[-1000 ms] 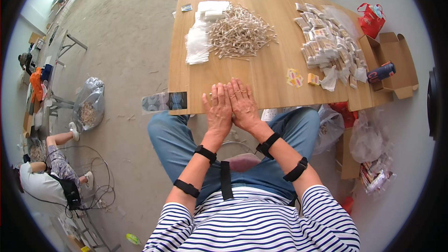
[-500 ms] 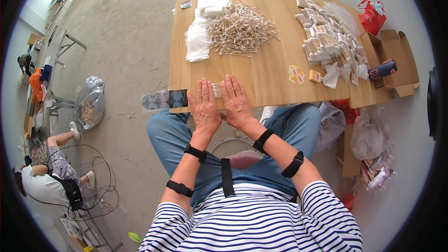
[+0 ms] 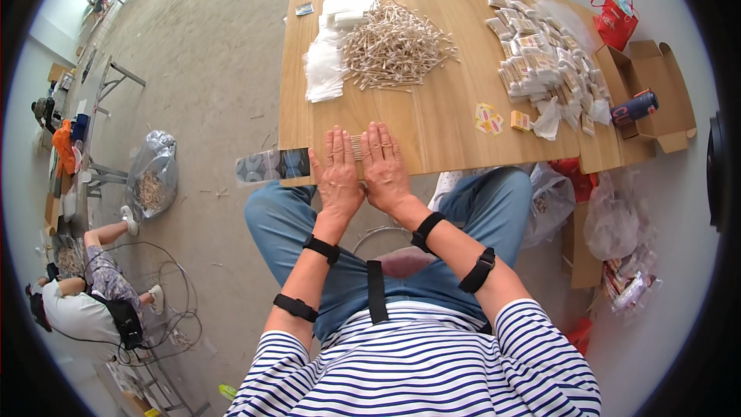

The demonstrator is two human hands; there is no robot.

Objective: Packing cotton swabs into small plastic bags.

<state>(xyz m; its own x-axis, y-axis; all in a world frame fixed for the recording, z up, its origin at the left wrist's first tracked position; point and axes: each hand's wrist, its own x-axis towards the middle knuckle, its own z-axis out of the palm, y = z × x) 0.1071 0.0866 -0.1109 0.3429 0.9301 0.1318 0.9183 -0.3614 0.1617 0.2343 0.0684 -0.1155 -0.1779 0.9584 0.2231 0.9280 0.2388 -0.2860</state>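
Observation:
My left hand [image 3: 338, 174] and my right hand [image 3: 384, 166] lie side by side, palms down, at the near edge of the table. Their fingers are stretched out flat. Between them shows a narrow row of cotton swabs [image 3: 356, 148], lined up parallel; both hands border it, and their fingers hide its ends. Beyond the hands lies a big loose heap of cotton swabs [image 3: 401, 45]. Clear plastic bags [image 3: 324, 69] are stacked along that heap's left side.
Many filled small packs [image 3: 540, 66] are piled at the table's right, near a small yellow box [image 3: 520, 120] and yellow cards [image 3: 488, 119]. An open carton [image 3: 656, 89] with a dark can [image 3: 634, 108] stands beyond. A person [image 3: 85, 309] works at far left.
My right hand has shifted slightly left, toward my left hand. The gap showing the swab row is narrower.

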